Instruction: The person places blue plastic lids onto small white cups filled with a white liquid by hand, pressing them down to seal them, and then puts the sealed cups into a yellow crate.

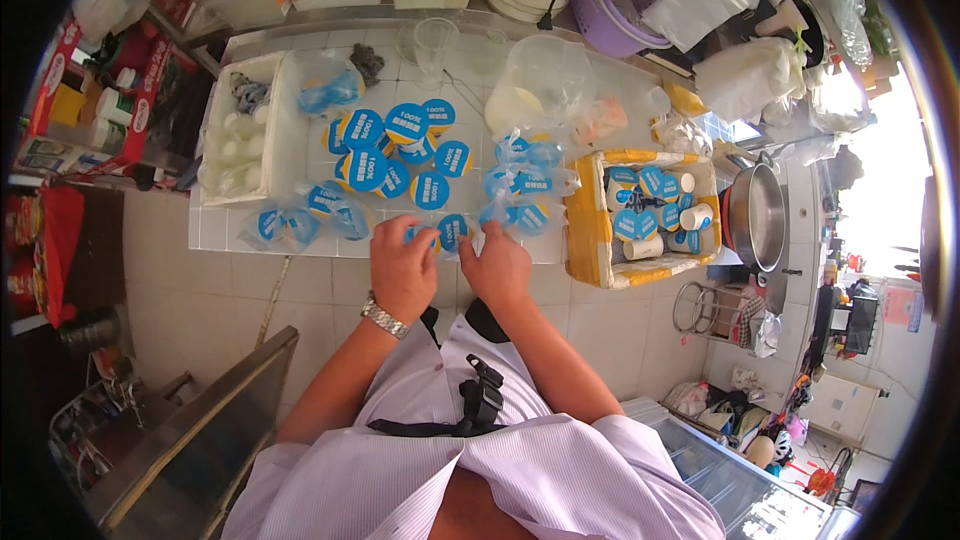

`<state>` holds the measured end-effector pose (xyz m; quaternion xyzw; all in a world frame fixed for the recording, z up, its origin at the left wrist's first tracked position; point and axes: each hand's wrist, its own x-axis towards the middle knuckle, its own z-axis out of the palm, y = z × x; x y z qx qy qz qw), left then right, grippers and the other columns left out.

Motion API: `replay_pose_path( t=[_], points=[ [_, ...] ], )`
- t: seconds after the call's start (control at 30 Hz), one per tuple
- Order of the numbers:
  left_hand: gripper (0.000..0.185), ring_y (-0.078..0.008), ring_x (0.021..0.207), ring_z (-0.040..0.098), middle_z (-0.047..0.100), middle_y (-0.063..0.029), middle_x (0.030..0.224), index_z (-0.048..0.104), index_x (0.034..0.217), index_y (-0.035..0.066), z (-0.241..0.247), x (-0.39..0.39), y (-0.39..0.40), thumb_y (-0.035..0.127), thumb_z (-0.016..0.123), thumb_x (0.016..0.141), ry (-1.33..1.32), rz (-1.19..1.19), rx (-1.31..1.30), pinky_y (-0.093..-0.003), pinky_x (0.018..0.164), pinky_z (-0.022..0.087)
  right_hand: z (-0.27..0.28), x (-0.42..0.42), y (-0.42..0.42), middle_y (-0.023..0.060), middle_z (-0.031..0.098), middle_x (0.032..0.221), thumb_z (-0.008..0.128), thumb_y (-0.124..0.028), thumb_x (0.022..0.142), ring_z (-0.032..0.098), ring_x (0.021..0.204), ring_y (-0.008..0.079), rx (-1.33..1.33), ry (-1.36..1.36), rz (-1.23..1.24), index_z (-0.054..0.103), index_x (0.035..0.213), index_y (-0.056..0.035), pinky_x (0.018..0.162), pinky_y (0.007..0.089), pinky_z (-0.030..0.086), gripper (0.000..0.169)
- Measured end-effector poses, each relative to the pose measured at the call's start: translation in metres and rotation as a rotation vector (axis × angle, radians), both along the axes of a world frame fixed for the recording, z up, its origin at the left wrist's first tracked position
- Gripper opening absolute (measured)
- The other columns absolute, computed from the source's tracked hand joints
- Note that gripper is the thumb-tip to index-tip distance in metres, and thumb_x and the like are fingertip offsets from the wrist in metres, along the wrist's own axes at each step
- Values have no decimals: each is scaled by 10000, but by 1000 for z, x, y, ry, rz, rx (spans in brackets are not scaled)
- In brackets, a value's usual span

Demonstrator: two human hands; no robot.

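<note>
My left hand, with a metal-banded watch on the wrist, is at the front edge of the white tiled counter, its fingers curled over a blue-lidded cup. Another blue-lidded cup stands between my hands. My right hand has its thumb near that cup and its index finger at a clear plastic bag holding blue-lidded cups. Whether either hand grips anything is hard to tell. Behind my hands lie several loose blue discs or lidded cups. More bagged ones lie to the left.
A foam box with white items stands on the left. A yellow-taped foam box of cups stands on the right, near a steel pan. A large clear bag, clear plastic cups and a purple basket are further back.
</note>
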<state>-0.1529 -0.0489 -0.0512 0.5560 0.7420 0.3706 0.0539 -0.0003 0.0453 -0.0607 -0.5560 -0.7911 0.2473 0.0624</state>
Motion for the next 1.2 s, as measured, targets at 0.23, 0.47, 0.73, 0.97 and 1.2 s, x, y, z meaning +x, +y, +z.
replay_pose_path(
  t=[0.23, 0.47, 0.73, 0.97, 1.2],
  points=[
    [527, -374, 1370, 482, 598, -80, 1496, 728, 1368, 182, -46, 26, 13, 78, 733, 851, 148, -120, -268, -565, 1087, 375, -11, -13, 9, 258, 737, 810, 736, -188, 880, 741, 783, 468, 79, -42, 78, 644, 999, -27, 690, 581, 578, 220],
    [635, -403, 1427, 444, 576, -79, 1536, 699, 1425, 219, -51, 23, 7, 69, 769, 812, 134, -191, -300, -574, 1163, 319, -11, -12, 17, 218, 757, 851, 685, -195, 949, 757, 790, 433, 98, -99, 88, 654, 959, -22, 691, 543, 595, 176],
    [533, -383, 1444, 440, 583, -83, 1523, 744, 1339, 217, -61, 20, 12, 52, 743, 832, 120, -174, -230, -601, 1207, 300, -14, -10, 21, 211, 757, 913, 667, -162, 968, 743, 820, 435, 131, -38, 128, 678, 960, -39, 717, 544, 578, 123],
    [467, -367, 1434, 461, 604, -84, 1505, 758, 1304, 219, -67, 18, 8, 62, 717, 866, 111, -184, -216, -589, 1209, 308, -6, -6, 15, 183, 756, 977, 701, -132, 936, 732, 864, 439, 206, 226, 77, 723, 1115, -70, 744, 546, 563, 191],
    [408, -371, 1424, 465, 592, -92, 1493, 756, 1235, 197, -68, 20, 11, 94, 746, 840, 115, -193, -225, -591, 1208, 311, -5, -10, 26, 208, 747, 968, 724, -103, 880, 737, 874, 434, 105, -77, 121, 673, 1017, -47, 744, 554, 574, 156]
  ],
)
